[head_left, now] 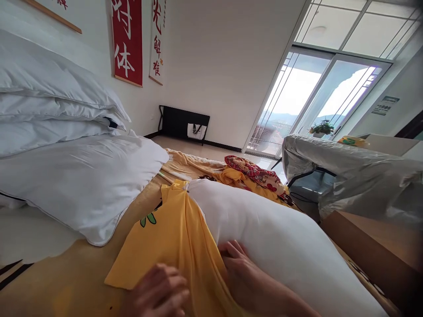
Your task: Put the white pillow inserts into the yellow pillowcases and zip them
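A plump white pillow [264, 220] lies on the bed in front of me, stretching down to the lower right. Along its left side spreads a yellow pillowcase [172, 233] with a green leaf print, gathered in folds and touching the pillow at its far corner. My right hand [239, 266] presses between pillow and pillowcase, its fingers bent around the cloth's right edge. Lower left, my left hand [157, 290] is slightly blurred, with its fingers curled against the pillowcase. Its fingertips are partly hidden.
White pillows [59, 101] are stacked at the left on a tan blanket [76, 268]. Crumpled plaid and yellow cloth [254, 174] lies at the bed's far side. A cardboard box [373, 246] and a plastic-wrapped piece of furniture [357, 176] stand at the right.
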A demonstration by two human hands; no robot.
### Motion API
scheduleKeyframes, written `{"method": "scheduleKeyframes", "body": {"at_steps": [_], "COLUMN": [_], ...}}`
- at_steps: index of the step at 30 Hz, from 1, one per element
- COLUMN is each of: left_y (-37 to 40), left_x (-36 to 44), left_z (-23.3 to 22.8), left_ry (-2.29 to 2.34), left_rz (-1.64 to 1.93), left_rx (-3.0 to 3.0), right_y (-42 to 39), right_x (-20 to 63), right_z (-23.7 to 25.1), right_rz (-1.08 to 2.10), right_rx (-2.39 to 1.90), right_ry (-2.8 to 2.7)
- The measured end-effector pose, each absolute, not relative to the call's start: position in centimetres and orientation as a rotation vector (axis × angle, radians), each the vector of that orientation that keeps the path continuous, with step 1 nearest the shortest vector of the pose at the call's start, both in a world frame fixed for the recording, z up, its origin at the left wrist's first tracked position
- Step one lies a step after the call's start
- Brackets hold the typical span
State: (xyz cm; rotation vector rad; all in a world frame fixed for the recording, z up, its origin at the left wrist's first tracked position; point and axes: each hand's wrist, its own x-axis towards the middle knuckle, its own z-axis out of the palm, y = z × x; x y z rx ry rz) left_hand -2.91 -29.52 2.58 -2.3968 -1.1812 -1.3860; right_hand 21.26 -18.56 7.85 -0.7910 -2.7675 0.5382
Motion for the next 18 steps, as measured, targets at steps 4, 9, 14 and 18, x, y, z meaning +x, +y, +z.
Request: {"method": "scheduleKeyframes", "body": {"at_steps": [4,9,14,18], "left_y": [-28.8,-28.0,-28.3,-30.7], "left_x": [-8.3,-12.7,-12.5,-9.4], "left_z": [2.1,-0.6,-1.9,-2.8], "left_ry": [-2.237,-2.969,-2.659,-2.506], "left_rz": [-1.445,-1.658,-3.002,-3.098], "left_rx": [-1.773,-1.557,-1.264,-1.104], "right_y": [-18.2,-17.7,-19.2,-19.6], "right_x": [21.6,22.0,20.2,19.3], "right_z": [8.8,11.1,12.5,12.7], "right_rz": [0.96,1.442,1.701,1.712], "right_rx": [-0.881,-1.016,-1.059,-1.09], "right_ry": [-2.495,-2.082,-1.864,-1.554]}}
